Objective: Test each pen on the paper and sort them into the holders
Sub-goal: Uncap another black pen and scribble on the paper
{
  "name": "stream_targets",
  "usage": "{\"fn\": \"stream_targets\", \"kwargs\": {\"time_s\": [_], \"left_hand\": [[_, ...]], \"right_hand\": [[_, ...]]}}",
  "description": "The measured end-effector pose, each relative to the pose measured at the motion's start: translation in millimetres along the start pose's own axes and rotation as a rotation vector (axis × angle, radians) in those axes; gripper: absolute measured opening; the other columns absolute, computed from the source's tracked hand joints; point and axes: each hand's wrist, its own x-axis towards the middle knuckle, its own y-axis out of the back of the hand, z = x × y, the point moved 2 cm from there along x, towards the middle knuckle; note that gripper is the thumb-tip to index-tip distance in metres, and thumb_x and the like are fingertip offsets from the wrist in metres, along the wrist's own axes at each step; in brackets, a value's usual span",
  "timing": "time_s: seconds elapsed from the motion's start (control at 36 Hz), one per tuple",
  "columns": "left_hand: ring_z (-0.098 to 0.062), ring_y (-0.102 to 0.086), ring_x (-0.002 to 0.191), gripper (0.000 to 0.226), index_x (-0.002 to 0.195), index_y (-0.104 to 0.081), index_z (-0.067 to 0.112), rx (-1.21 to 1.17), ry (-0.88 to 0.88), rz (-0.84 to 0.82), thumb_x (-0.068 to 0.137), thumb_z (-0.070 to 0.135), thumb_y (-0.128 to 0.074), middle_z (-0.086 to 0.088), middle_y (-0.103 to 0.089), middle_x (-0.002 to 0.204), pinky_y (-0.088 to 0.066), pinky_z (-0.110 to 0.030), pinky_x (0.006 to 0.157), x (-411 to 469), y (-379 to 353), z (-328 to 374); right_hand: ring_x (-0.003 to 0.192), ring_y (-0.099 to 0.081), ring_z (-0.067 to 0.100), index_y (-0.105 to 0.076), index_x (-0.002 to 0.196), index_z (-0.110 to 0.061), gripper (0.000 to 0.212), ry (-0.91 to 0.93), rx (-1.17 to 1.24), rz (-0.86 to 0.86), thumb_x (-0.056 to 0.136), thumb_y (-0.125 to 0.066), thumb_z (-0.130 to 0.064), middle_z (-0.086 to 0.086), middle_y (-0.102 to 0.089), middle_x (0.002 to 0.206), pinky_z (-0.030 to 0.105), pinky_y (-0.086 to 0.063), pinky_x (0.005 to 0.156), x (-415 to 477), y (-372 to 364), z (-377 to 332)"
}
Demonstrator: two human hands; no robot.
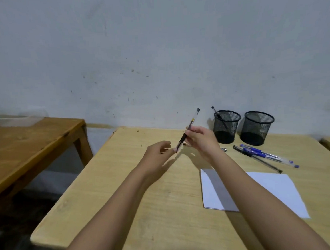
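My right hand (200, 137) grips a clear-barrelled black pen (189, 130) above the light wooden table (125, 183), tilted with its far end up to the right. My left hand (158, 152) pinches the pen's lower black end; whether that is a cap I cannot tell. Two black mesh holders stand at the back: the left holder (226, 129) has one black pen in it, the right holder (257, 128) looks empty. A white paper (272, 188) lies on the table under my right forearm. Three pens (263, 155), blue and black, lie between the holders and the paper.
A darker wooden table (25, 148) stands to the left with a clear plastic container (18, 119) on it. A grey wall runs behind both tables. A small pen part (224, 149) lies by my right wrist.
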Motion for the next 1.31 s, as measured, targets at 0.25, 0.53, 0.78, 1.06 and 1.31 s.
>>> {"fn": "stream_targets", "kwargs": {"time_s": [0.25,0.53,0.78,1.06,1.31], "left_hand": [[-0.008,-0.061,0.073,0.017,0.099,-0.069,0.006,-0.316,-0.179,0.071,0.084,0.01,-0.067,-0.006,-0.068,0.08,-0.048,-0.017,0.073,9,-38,46],[0.002,-0.062,0.061,0.012,0.095,-0.07,0.001,-0.271,-0.288,-0.031,0.087,0.003,-0.061,0.002,-0.066,0.07,-0.047,-0.008,0.068,10,-66,67],[0.001,-0.066,0.062,0.02,0.099,-0.068,-0.002,-0.331,-0.103,0.161,0.087,0.013,-0.062,0.001,-0.069,0.073,-0.052,-0.012,0.069,13,1,16],[0.005,-0.061,0.066,0.006,0.087,-0.072,0.016,-0.071,-0.083,-0.032,0.085,0.017,-0.066,0.004,-0.068,0.078,-0.043,-0.005,0.06,7,-41,5],[-0.006,-0.06,0.085,0.016,0.097,-0.071,0.013,0.119,-0.154,-0.024,0.082,0.02,-0.07,0.001,-0.069,0.094,-0.041,-0.01,0.071,7,-48,-4]], "right_hand": [[0.076,-0.062,0.021,-0.056,0.075,-0.007,0.02,0.151,0.178,0.041,0.082,-0.058,0.012,0.011,-0.061,0.077,0.032,-0.053,0.087,-31,53,-27],[0.067,-0.067,0.012,-0.055,0.079,-0.001,0.016,0.186,0.244,0.064,0.081,-0.057,0.015,0.009,-0.061,0.074,0.021,-0.057,0.067,-48,93,-43],[0.078,-0.061,0.012,-0.055,0.076,-0.004,0.017,0.276,0.484,0.36,0.086,-0.055,0.009,0.002,-0.059,0.069,0.021,-0.057,0.07,-50,165,-61],[0.068,-0.066,0.018,-0.055,0.071,-0.008,0.022,0.245,0.103,0.25,0.076,-0.066,0.01,0.011,-0.063,0.069,0.029,-0.058,0.077,-50,133,-33],[0.061,-0.062,0.009,-0.056,0.074,-0.01,0.017,0.295,-0.169,0.212,0.081,-0.064,0.004,0.007,-0.058,0.07,0.023,-0.056,0.07,-54,124,-22]]}}
